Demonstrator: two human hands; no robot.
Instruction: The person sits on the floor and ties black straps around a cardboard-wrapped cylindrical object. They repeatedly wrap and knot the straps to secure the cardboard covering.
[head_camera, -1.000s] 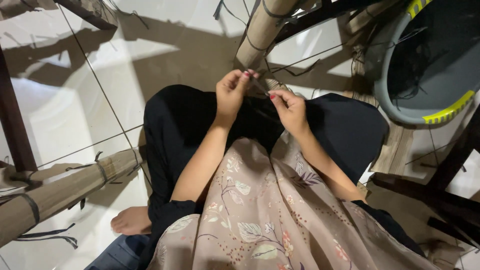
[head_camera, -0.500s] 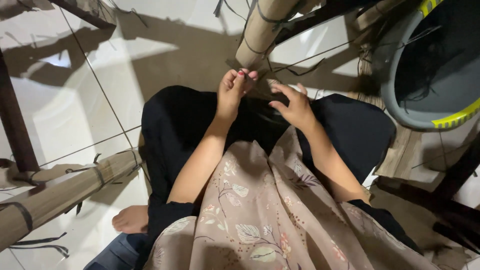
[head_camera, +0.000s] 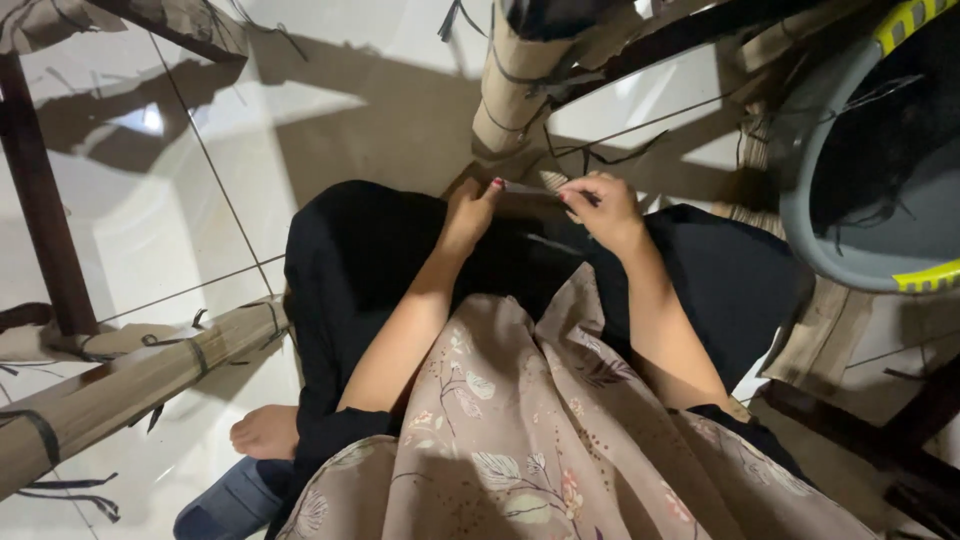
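I sit on a tiled floor with black trousers and a floral beige garment over my lap. My left hand (head_camera: 470, 212) and my right hand (head_camera: 603, 208) are both raised above my knees, pinching the two ends of a thin dark strip (head_camera: 532, 188) held level between them. Just beyond the hands stands a cardboard-wrapped bar (head_camera: 510, 95) bound with dark bands. What the strip is made of is too small to tell.
A grey plastic basin (head_camera: 838, 225) with yellow trim sits at the right. Another wrapped bar (head_camera: 130, 385) with dark ties lies at the left, beside a dark wooden leg (head_camera: 45, 200). Dark wooden pieces (head_camera: 880, 440) lie at lower right. My bare foot (head_camera: 265, 432) rests on the tiles.
Both hands have shifted slightly forward and apart, and the thin strip is now stretched level between them. The view has tilted a little.
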